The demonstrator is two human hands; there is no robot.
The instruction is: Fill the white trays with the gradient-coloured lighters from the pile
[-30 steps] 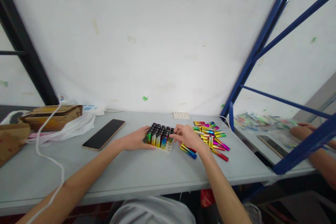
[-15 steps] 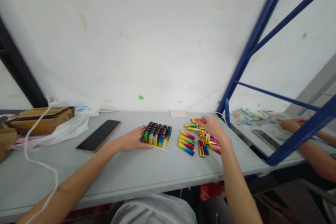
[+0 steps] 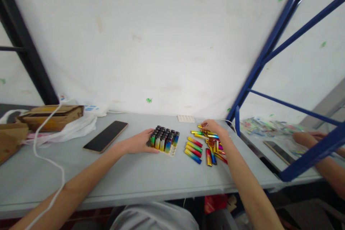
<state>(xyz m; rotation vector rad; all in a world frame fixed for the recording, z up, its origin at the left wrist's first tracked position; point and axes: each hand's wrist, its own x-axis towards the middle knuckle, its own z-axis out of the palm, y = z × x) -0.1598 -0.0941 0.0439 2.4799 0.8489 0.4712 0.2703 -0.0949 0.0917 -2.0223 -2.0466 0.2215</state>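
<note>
A white tray [image 3: 172, 150] holds several upright lighters [image 3: 165, 139] with black tops and rainbow bodies. My left hand [image 3: 140, 142] rests against the tray's left side, fingers curled onto it. To the right lies a loose pile of shiny multicoloured lighters [image 3: 208, 143] flat on the grey table [image 3: 134, 172]. My right hand [image 3: 212, 128] reaches over the far part of that pile, fingers bent down onto the lighters; whether they grip one is hidden.
A black phone [image 3: 106, 136] lies left of the tray. Cardboard boxes [image 3: 50, 116], a white plastic bag [image 3: 72, 129] and a white cable [image 3: 45, 161] sit at the far left. A small white tray [image 3: 186, 118] lies by the wall. Another person's hand [image 3: 306, 138] works beyond a blue frame [image 3: 258, 64].
My right hand left the tray of upright lighters and moved right to the far part of the loose pile. My left hand stayed at the tray's side.
</note>
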